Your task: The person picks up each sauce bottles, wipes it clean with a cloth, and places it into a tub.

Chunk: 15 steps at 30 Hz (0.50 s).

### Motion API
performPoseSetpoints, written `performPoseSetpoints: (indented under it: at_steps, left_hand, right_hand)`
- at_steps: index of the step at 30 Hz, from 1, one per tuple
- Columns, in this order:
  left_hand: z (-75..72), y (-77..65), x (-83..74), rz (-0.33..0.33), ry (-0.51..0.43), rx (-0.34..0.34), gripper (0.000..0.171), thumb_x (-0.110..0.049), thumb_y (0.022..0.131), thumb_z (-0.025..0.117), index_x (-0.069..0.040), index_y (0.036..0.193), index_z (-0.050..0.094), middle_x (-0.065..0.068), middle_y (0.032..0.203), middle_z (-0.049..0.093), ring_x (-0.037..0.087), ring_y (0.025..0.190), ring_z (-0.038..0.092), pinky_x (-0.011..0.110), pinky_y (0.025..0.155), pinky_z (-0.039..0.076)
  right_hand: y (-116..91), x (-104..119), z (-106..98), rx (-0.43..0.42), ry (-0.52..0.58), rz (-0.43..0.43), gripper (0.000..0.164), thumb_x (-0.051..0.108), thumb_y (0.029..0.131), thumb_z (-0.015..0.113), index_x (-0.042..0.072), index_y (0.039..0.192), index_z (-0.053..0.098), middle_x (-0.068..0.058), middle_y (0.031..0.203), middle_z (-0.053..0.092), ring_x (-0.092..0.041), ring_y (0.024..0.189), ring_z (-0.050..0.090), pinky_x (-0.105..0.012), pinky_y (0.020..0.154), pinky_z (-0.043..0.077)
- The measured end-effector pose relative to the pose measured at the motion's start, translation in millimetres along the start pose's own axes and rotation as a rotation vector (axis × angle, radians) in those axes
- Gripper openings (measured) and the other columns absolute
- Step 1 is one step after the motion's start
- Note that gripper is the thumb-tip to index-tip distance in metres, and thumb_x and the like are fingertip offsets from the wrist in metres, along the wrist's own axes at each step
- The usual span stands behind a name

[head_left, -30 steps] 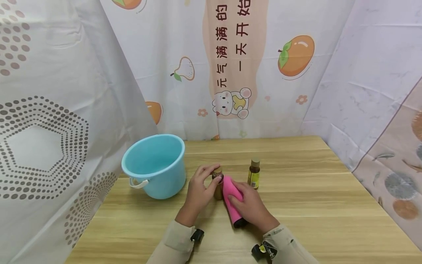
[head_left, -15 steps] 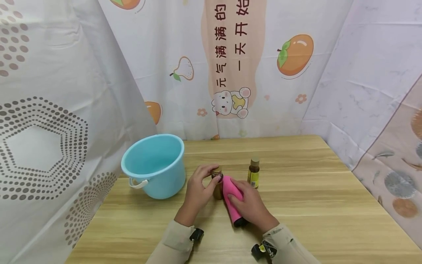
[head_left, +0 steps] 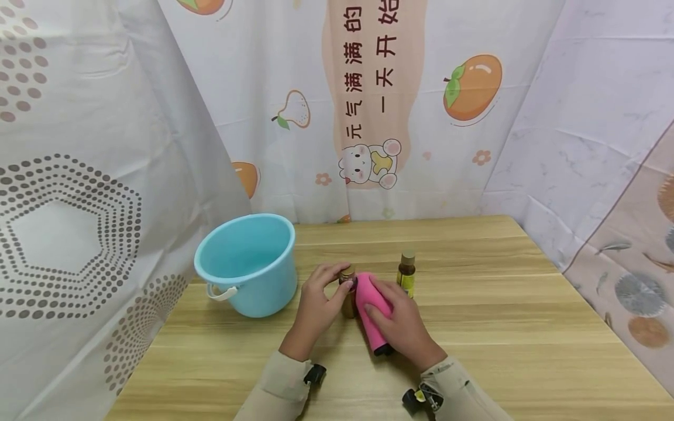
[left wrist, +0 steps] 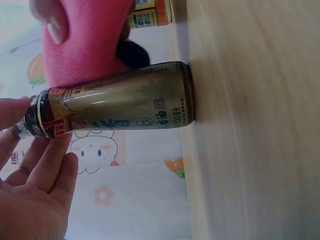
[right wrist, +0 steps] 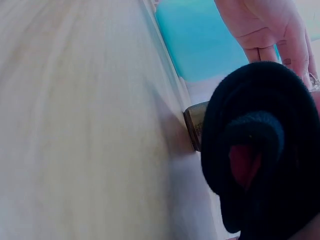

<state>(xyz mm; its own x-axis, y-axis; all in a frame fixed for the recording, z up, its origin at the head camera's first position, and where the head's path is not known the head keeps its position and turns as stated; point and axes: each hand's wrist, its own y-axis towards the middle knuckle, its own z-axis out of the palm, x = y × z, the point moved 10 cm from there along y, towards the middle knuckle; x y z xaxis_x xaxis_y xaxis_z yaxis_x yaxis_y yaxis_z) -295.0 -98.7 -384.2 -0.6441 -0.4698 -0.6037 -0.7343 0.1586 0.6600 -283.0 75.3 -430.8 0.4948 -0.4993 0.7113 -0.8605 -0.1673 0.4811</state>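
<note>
My left hand (head_left: 316, 298) pinches the neck of a small sesame oil bottle (head_left: 348, 307) between thumb and fingers. The bottle stands upright on the table, its gold label and dark neck showing in the left wrist view. My right hand (head_left: 404, 323) grips a rolled pink plush cloth (head_left: 370, 293) with a black end. In the left wrist view the pink cloth (left wrist: 90, 42) lies against the bottle's side near the shoulder. The right wrist view looks into the black rolled end (right wrist: 270, 92), which hides most of the bottle (right wrist: 196, 124).
Just beyond my right hand stands a brown bottle (head_left: 406, 273) with a yellow label and a tan cap. A light blue bucket (head_left: 265, 286) with a white handle stands at the left on the wooden table (head_left: 500, 304). Printed curtains hang behind and at both sides.
My right hand has shifted slightly away from me with the pink cloth, whose top now sits higher beside the bottle's neck. My left hand and the sesame oil bottle have stayed in place.
</note>
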Motion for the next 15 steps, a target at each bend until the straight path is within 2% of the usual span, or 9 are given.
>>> performPoseSetpoints:
  at_steps: [4, 9, 15]
  left_hand:
    - [-0.1, -0.3, -0.6, 0.003, 0.001, -0.002, 0.034, -0.021, 0.099, 0.073, -0.013, 0.132, 0.07, -0.001, 0.12, 0.067, 0.017, 0.114, 0.068, 0.033, 0.1, 0.058]
    - [0.6, 0.4, 0.5, -0.02, 0.003, 0.008, 0.034, -0.022, 0.099, 0.072, -0.016, 0.132, 0.07, -0.004, 0.121, 0.066, 0.013, 0.114, 0.067, 0.032, 0.1, 0.057]
    - [0.3, 0.1, 0.6, -0.043, 0.0, 0.012, 0.034, -0.021, 0.099, 0.072, -0.015, 0.132, 0.07, -0.004, 0.121, 0.067, 0.014, 0.114, 0.067, 0.033, 0.1, 0.058]
  right_hand:
    - [-0.6, 6.8, -6.1, -0.056, 0.024, -0.069, 0.061, 0.019, 0.093, 0.079, 0.016, 0.15, 0.056, -0.005, 0.137, 0.064, -0.015, 0.105, 0.066, -0.032, 0.082, 0.06]
    - [-0.7, 11.8, -11.0, -0.096, 0.065, -0.123, 0.063, 0.016, 0.093, 0.079, 0.018, 0.151, 0.055, -0.005, 0.143, 0.061, -0.017, 0.108, 0.065, -0.034, 0.083, 0.061]
    - [0.3, 11.8, -7.1, -0.065, 0.079, -0.123, 0.063, 0.019, 0.095, 0.077, 0.017, 0.153, 0.053, -0.005, 0.145, 0.06, -0.019, 0.113, 0.066, -0.037, 0.087, 0.061]
